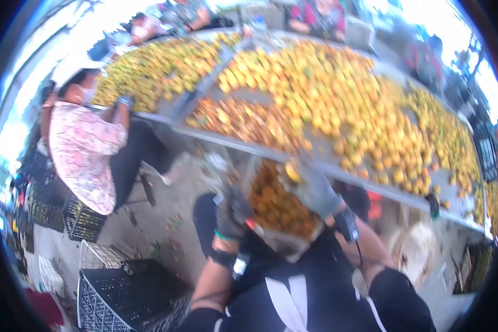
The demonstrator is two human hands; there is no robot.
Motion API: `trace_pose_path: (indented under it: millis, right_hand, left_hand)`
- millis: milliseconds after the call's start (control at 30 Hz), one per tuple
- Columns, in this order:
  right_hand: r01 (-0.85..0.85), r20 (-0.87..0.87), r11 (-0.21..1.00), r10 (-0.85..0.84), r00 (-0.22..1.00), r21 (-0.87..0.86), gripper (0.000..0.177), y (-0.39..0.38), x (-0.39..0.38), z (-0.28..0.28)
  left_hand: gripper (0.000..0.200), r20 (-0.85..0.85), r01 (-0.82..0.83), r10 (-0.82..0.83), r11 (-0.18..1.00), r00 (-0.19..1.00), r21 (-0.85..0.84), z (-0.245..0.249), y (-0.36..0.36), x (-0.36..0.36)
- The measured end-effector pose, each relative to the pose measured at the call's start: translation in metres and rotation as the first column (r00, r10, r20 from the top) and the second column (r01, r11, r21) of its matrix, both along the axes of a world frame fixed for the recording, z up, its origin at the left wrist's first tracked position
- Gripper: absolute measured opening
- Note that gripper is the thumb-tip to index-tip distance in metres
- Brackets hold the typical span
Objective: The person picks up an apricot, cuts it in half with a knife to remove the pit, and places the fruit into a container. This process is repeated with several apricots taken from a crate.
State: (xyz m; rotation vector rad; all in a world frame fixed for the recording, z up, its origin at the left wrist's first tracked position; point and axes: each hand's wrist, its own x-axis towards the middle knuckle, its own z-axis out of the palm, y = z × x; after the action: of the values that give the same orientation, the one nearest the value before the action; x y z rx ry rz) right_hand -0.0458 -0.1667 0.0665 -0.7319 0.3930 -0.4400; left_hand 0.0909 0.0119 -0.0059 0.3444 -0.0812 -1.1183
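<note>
My right hand (317,192), in a grey glove, is closed on a round yellow fruit (292,172) at its fingertips. It is above the right side of a bin (285,243) full of orange-brown fruit pieces (281,206) between my legs. At the bin's left side is my left hand (232,213), in a dark grey glove, with its fingers curled. A small red-orange thing (252,224) shows beside that hand. Blur hides what the left fingers hold.
A long metal sorting table (238,145) crosses in front, heaped with yellow fruit (321,83) and a pile of browner pieces (246,119). A divider (199,91) splits it. On the left sits a co-worker (86,144). Black crates (127,293) and a white tub (415,249) flank me.
</note>
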Motion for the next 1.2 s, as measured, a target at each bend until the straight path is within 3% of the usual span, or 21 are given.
trace_pose_path:
  millis: [33,133,200,300,333,367,467,633,700,767,867,967,1100,1167,1200]
  right_hand:
    - [0.074,0.03,0.996,-0.076,0.997,0.049,0.03,0.007,0.003,0.003]
    - [-0.057,0.084,0.998,0.06,0.995,-0.038,0.028,-0.003,-0.001,-0.024]
    - [-0.07,-0.056,0.983,0.062,0.997,-0.168,0.025,-0.007,-0.004,-0.028]
    - [-0.036,-0.16,0.99,0.014,0.987,-0.139,0.02,-0.02,0.002,-0.042]
    - [0.042,-0.163,0.977,-0.077,0.984,-0.207,0.022,-0.018,0.007,-0.042]
    - [0.025,-0.164,0.978,-0.06,0.985,-0.209,0.022,-0.022,0.014,-0.039]
    - [-0.056,-0.372,0.917,-0.104,0.922,-0.395,0.049,-0.054,0.03,-0.052]
    - [-0.059,-0.494,0.983,-0.036,0.869,-0.175,0.048,-0.075,0.051,-0.03]
    - [-0.005,-0.359,0.996,-0.026,0.933,-0.087,0.043,-0.081,0.056,-0.054]
    - [-0.051,-0.399,0.996,0.018,0.917,-0.072,0.037,-0.08,0.052,-0.079]
    - [-0.098,-0.429,0.995,0.078,0.9,-0.024,0.038,-0.061,0.037,-0.074]
    - [0.021,-0.445,1.0,-0.009,0.895,0.021,0.037,-0.065,0.035,-0.083]
    - [-0.056,-0.491,0.998,0.048,0.87,-0.002,0.028,-0.086,0.044,-0.065]
    - [0.084,-0.357,0.977,-0.15,0.922,-0.194,0.019,-0.088,0.046,-0.049]
    - [0.057,-0.338,0.982,-0.117,0.934,-0.182,0.016,-0.091,0.048,-0.048]
  left_hand:
    - [0.029,0.004,-0.022,0.021,0.998,1.0,0.067,-0.004,0.002,0.001]
    - [0.028,-0.035,-0.007,0.007,1.0,0.999,0.009,-0.039,0.008,0.005]
    - [0.029,-0.047,-0.016,0.019,0.997,0.999,0.078,-0.047,0.008,0.005]
    - [0.03,-0.085,0.002,0.007,0.994,0.996,0.112,-0.045,0.004,0.003]
    - [0.029,-0.16,0.071,-0.066,0.997,0.985,0.03,-0.054,0.003,0.005]
    - [0.029,-0.16,0.054,-0.049,0.998,0.986,0.027,-0.056,0.002,0.005]
    - [0.027,-0.128,0.071,-0.06,0.994,0.99,0.083,-0.059,-0.003,0.001]
    - [0.026,-0.078,0.048,-0.037,0.988,0.996,0.147,-0.057,-0.005,-0.001]
    - [0.026,-0.1,0.055,-0.04,0.987,0.994,0.152,-0.054,-0.003,-0.001]
    - [0.028,-0.083,0.05,-0.034,0.979,0.996,0.199,-0.05,-0.005,-0.003]
    - [0.028,-0.068,0.059,-0.044,0.969,0.997,0.24,-0.054,-0.008,-0.003]
    - [0.027,-0.049,0.079,-0.07,0.969,0.996,0.234,-0.058,-0.011,-0.006]
    - [0.024,0.017,0.052,-0.059,0.96,0.998,0.273,-0.057,-0.013,-0.012]
    - [0.024,0.006,0.045,-0.049,0.957,0.999,0.287,-0.059,-0.014,-0.012]
    - [0.023,-0.004,0.039,-0.04,0.953,0.999,0.302,-0.056,-0.014,-0.012]
